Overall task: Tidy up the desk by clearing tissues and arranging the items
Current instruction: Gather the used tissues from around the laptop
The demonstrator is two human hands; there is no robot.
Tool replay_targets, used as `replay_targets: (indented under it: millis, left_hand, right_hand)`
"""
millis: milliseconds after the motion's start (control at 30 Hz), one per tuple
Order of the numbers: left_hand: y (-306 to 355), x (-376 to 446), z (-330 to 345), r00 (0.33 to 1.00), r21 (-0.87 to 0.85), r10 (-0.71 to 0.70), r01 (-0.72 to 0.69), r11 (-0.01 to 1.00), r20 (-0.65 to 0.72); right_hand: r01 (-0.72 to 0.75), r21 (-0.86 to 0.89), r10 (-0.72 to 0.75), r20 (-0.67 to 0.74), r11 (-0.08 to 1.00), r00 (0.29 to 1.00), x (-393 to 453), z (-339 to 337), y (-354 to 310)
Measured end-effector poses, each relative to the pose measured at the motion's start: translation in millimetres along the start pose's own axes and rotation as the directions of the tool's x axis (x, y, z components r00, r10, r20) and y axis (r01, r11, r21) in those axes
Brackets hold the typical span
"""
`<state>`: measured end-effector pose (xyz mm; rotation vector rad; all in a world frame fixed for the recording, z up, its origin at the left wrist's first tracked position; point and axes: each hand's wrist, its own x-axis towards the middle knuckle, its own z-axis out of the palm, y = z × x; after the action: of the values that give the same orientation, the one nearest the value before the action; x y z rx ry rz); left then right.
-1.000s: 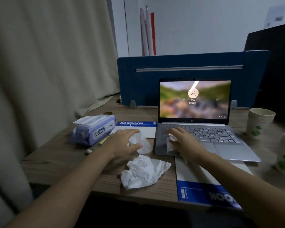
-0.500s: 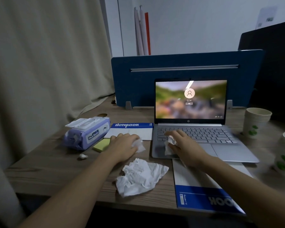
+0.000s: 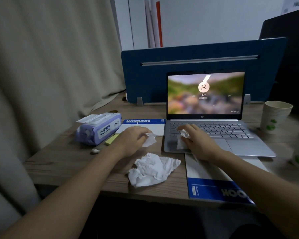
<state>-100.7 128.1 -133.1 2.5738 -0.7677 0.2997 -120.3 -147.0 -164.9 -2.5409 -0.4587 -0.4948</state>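
Observation:
My left hand (image 3: 131, 140) grips a small white tissue (image 3: 149, 139) on the desk beside a blue-and-white notebook (image 3: 145, 125). Over the left part of the open laptop (image 3: 240, 140), my right hand (image 3: 198, 142) holds another crumpled tissue (image 3: 182, 138). A larger crumpled tissue (image 3: 152, 169) lies loose on the wooden desk (image 3: 62, 161) in front of both hands. A second notebook (image 3: 212, 180) lies under my right forearm at the desk's front edge.
A purple wet-wipe pack (image 3: 97, 129) sits at the left, with yellow sticky notes (image 3: 110, 139) and a small white scrap (image 3: 95, 150) near it. Paper cups (image 3: 273, 116) stand at the right. A blue divider (image 3: 197, 66) backs the desk; a curtain hangs at left.
My left hand has closed round the small tissue, bunching it up. The right hand stays on the laptop with its tissue. The view has shifted slightly.

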Motion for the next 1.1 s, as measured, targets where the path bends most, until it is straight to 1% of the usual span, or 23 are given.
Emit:
replay_targets:
  millis: [100, 167, 233, 333, 367, 433, 533, 633, 767, 900, 1000, 1067, 1100]
  left_hand:
    - [8, -17, -5, 1.000, -0.003, -0.010, 0.010, 1.000, 0.013]
    - [16, -27, -5, 0.999, -0.037, -0.017, 0.018, 0.999, 0.039]
    - [26, -38, -3, 0.991, -0.074, -0.035, 0.045, 0.996, 0.128]
    - [33, -54, 3, 0.945, -0.025, -0.115, 0.128, 0.991, 0.306]
    - [34, -60, 6, 0.934, -0.005, -0.123, 0.132, 0.991, 0.334]
    - [33, -67, 11, 0.934, 0.018, -0.108, 0.108, 0.994, 0.341]
    - [32, -70, 16, 0.952, 0.006, -0.088, 0.090, 0.996, 0.294]
    - [33, -65, 21, 0.973, -0.016, -0.088, 0.093, 0.996, 0.212]
    - [35, -56, 31, 0.997, -0.053, 0.004, 0.000, 0.999, 0.074]
    - [46, -37, 42, 0.999, -0.194, -0.022, 0.012, 0.981, -0.047]
    - [64, -13, 50, 0.992, -0.272, -0.028, -0.007, 0.962, -0.123]
    - [80, 5, 54, 0.987, -0.342, -0.053, -0.002, 0.940, -0.150]
    - [88, 14, 57, 0.988, -0.379, -0.075, 0.018, 0.925, -0.137]
  right_hand:
    - [-0.015, 0.013, 0.016, -0.015, 1.000, 1.000, -4, -4, -2]
    - [-0.022, 0.017, 0.022, -0.032, 1.000, 0.999, -9, -7, -2]
    - [-0.028, 0.010, 0.028, -0.042, 1.000, 0.999, -16, -9, -3]
    - [-0.036, -0.004, 0.036, -0.046, 0.999, 0.998, -25, -12, -6]
    - [-0.036, -0.006, 0.036, -0.046, 0.999, 0.998, -27, -13, -7]
    - [-0.035, -0.009, 0.035, -0.041, 0.999, 0.999, -32, -15, -9]
    - [-0.050, -0.005, 0.050, -0.026, 0.999, 0.998, -39, -18, -10]
    - [-0.069, 0.027, 0.070, -0.032, 0.997, 0.997, -43, -21, -12]
    - [-0.077, 0.098, 0.085, -0.080, 0.992, 0.993, -45, -24, -12]
    - [-0.090, 0.195, 0.113, -0.112, 0.977, 0.987, -40, -26, -10]
    - [-0.111, 0.338, 0.169, -0.149, 0.934, 0.974, -33, -25, -15]
    - [-0.109, 0.486, 0.211, -0.160, 0.867, 0.964, -29, -23, -21]
    - [-0.109, 0.569, 0.232, -0.148, 0.815, 0.961, -28, -21, -24]
